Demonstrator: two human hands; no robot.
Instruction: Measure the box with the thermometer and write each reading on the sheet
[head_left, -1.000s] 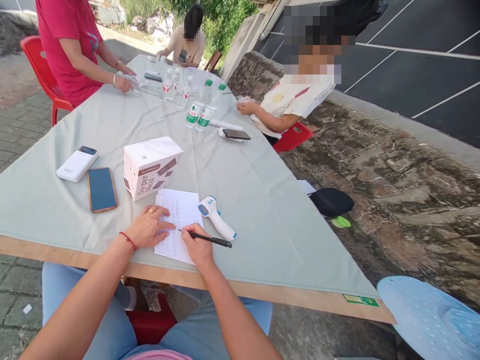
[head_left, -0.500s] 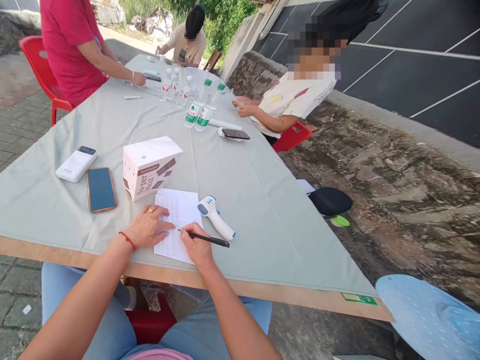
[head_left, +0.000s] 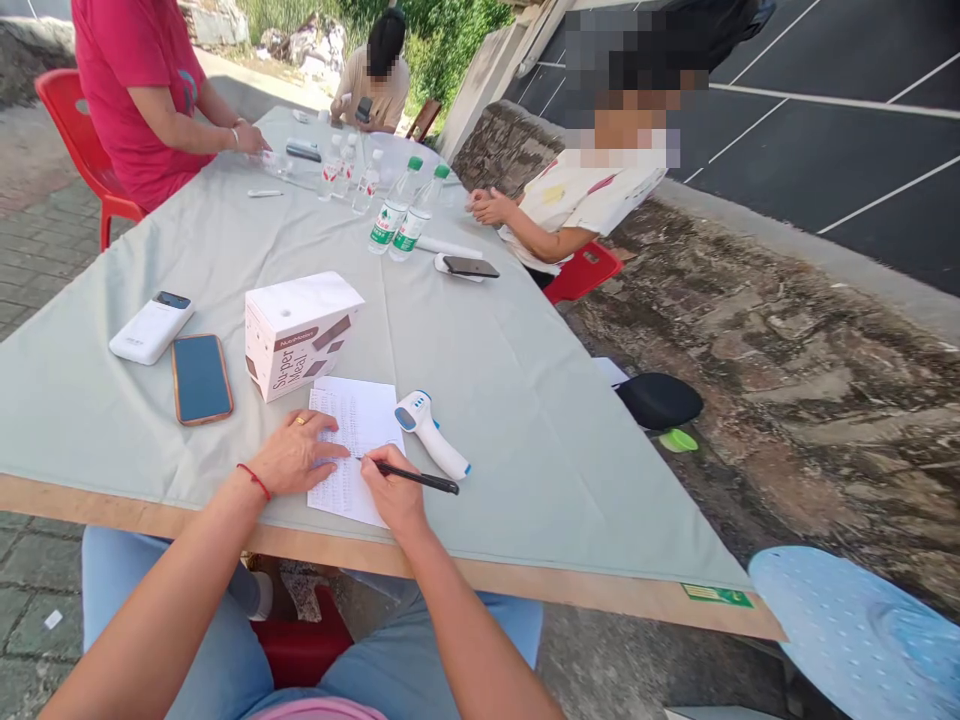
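Paper [head_left: 358,440] under both my hands, near table edge, flat white sheet with rows of small handwriting. My left hand [head_left: 297,455] lies palm down on its left side, fingers loosely spread and pressing it flat; ring on one finger, red cord at the wrist. My right hand [head_left: 395,492] has fingers pinched shut on a slim black pen [head_left: 411,477], tip touching the paper, barrel angled off to the right.

Containers: white and pink cardboard box [head_left: 300,334] just beyond the paper, closed, printed lettering on the side, contents not visible to me. Two clear plastic bottles with green caps [head_left: 403,212] stand mid-table, side by side; fill level I can't tell. More small clear bottles [head_left: 346,172] farther back, red labels.

Just right of the paper lies a white and blue thermometer gun [head_left: 430,433], smooth plastic, pistol shape. Left of the box: phone [head_left: 200,378] face up, dark glass, orange-brown rim, and beside it a white power bank [head_left: 151,328], rounded brick. Another dark phone [head_left: 469,267] lies past the bottles.

Table [head_left: 525,400] wears a pale grey-green cloth, lightly creased, over a bare wood board edge. Red plastic chairs [head_left: 82,140] at both sides. Three other people sit around the far end; one in a red shirt [head_left: 139,85] has a hand on the cloth. Rough stone ground to my right.
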